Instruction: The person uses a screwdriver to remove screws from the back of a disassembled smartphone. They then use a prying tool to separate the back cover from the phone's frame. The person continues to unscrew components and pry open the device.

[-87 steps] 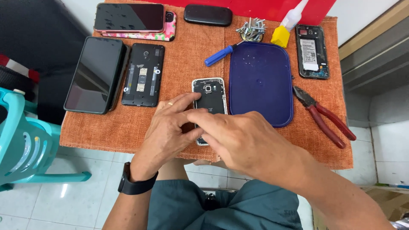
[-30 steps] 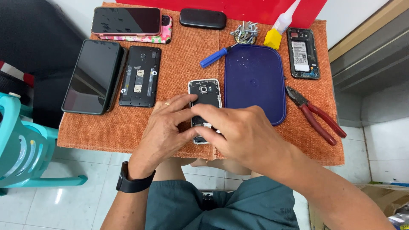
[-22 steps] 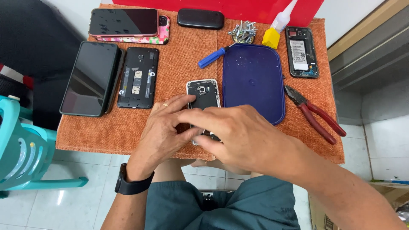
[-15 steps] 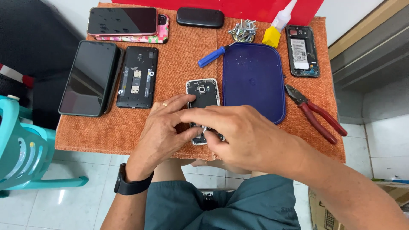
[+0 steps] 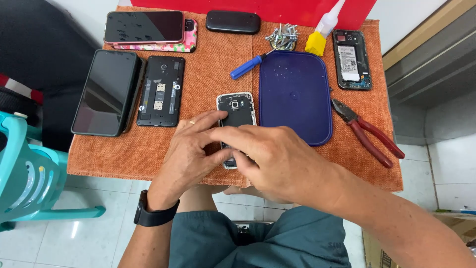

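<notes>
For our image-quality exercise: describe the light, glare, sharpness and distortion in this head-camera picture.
Head view: even, soft light with faint shadows; glare streaks on the large black phone; small highlights on the blue tray; left hand, right hand and opened phone sharp; wide-angle bending toward the edges.

Orange woven cloth (image 5: 208, 74), navy tray (image 5: 295, 94), red-handled pliers (image 5: 369, 134), floral case (image 5: 186, 42)

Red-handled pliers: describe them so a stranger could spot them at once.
On the orange woven mat, look right of the dark blue oval tray. The red-handled pliers lie there diagonally, dark jaws toward the tray; they are the mat's only two-handled tool.
</notes>
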